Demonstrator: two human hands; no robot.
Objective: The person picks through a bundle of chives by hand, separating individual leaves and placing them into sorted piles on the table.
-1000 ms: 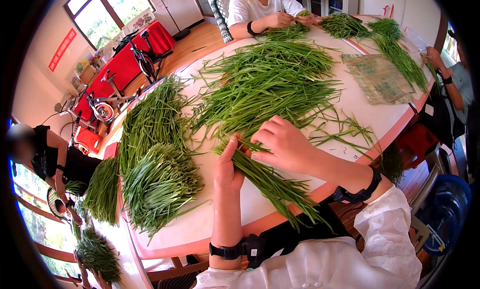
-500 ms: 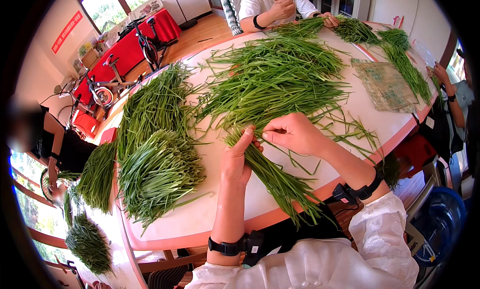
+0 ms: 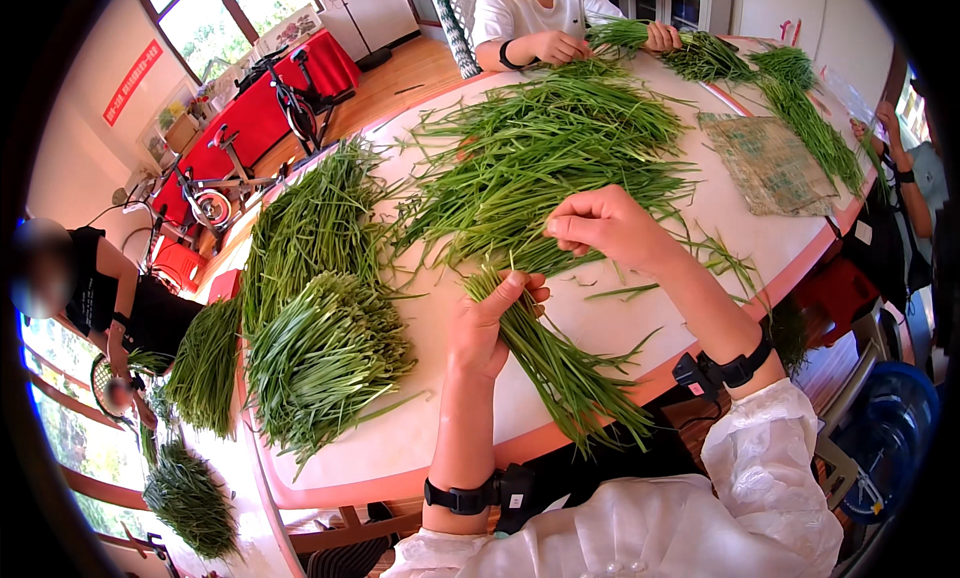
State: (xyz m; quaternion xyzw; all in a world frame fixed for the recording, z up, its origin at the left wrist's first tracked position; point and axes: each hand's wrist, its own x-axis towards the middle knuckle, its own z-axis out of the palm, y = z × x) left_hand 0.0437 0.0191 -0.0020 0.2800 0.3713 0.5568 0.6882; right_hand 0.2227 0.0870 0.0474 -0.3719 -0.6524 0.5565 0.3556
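Observation:
A bunch of long green chives (image 3: 565, 363) is wrapped in my left hand (image 3: 483, 323), with the thumb pressed along its pale ends. Its leaf tips spread down toward the table's near edge. My right hand (image 3: 615, 228) is raised just above the near side of a large loose chive heap (image 3: 570, 143), fingers curled and thumb against the forefinger. Whatever may be in that pinch is too small to make out. Left of my left hand lies a thick stack of chives (image 3: 325, 348) with its ends lined up, and behind that a looser pile (image 3: 305, 213).
Across the white table with pink edging (image 3: 440, 418), a person (image 3: 545, 28) handles chives. Other people stand at the left and right edges. A woven sack (image 3: 770, 163) lies at the right, beside more chives (image 3: 815, 133). A blue tub (image 3: 885, 438) stands low right.
My right hand has moved up and right, away from the bunch in my left hand. The person opposite has lowered one hand toward the chives.

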